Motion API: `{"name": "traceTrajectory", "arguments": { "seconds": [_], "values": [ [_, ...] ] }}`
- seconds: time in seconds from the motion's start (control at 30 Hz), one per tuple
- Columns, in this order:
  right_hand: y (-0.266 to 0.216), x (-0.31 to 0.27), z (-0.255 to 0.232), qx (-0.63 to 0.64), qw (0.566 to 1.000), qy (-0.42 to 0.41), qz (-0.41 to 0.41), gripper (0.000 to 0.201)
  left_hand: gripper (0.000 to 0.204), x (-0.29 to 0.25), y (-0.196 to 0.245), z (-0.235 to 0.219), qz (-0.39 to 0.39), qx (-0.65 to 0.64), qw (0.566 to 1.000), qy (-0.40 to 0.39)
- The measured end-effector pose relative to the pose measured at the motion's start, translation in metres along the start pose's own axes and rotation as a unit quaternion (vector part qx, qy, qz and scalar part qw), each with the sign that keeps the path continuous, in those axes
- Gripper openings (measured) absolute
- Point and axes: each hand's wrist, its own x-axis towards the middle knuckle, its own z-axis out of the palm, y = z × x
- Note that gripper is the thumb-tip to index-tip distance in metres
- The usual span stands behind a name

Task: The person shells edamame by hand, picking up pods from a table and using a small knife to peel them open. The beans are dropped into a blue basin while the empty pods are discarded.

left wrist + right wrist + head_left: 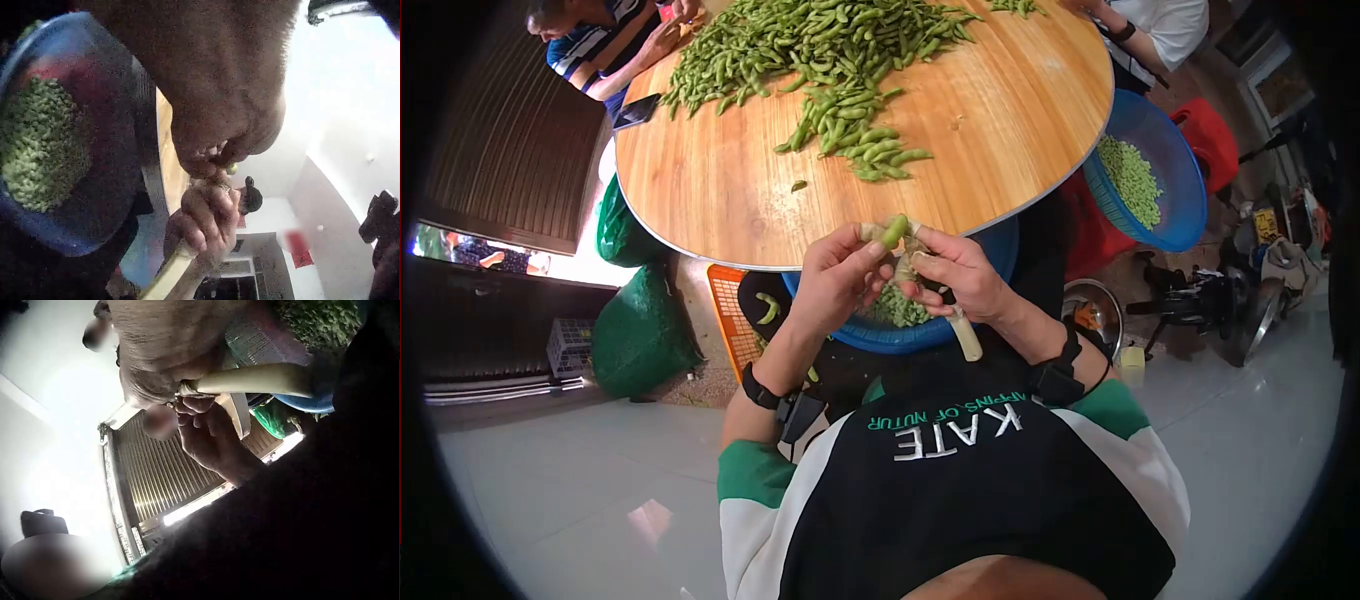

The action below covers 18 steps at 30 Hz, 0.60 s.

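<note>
While a green pod (894, 230) is pinched between left hand (837, 277) and right hand (960, 272), a pale-handled tool (966, 338) is clasped by the right grip. Beans could be missed by the blue basin (870, 335) below the grip, were the pod squeezed off-centre.

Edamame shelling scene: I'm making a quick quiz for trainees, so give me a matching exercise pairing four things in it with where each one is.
Things:
1. green pod
2. pile of pods
3. pale-handled tool
4. black phone

Places:
A. gripped in the right hand
B. at the left edge of the round table
C. pinched by the left hand
D. heaped on the far part of the tabletop

Pairs: 1-C, 2-D, 3-A, 4-B
</note>
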Motion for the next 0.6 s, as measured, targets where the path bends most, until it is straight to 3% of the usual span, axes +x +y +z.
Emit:
{"name": "traceTrajectory", "arguments": {
  "seconds": [0.43, 0.53, 0.6],
  "values": [
    [0.010, -0.006, -0.002, 0.031, 0.999, 0.017, 0.005, 0.037, 0.019, -0.001, -0.027, -0.006, 0.075, 0.056, 0.995, 0.017],
    [0.007, -0.008, 0.003, 0.026, 0.999, 0.038, 0.003, 0.036, 0.013, -0.001, -0.030, -0.004, 0.056, -0.006, 0.998, 0.006],
    [0.006, -0.008, 0.002, 0.032, 0.998, 0.051, 0.005, 0.035, 0.025, -0.001, -0.030, -0.002, 0.004, -0.145, 0.989, -0.023]
  ]
}}
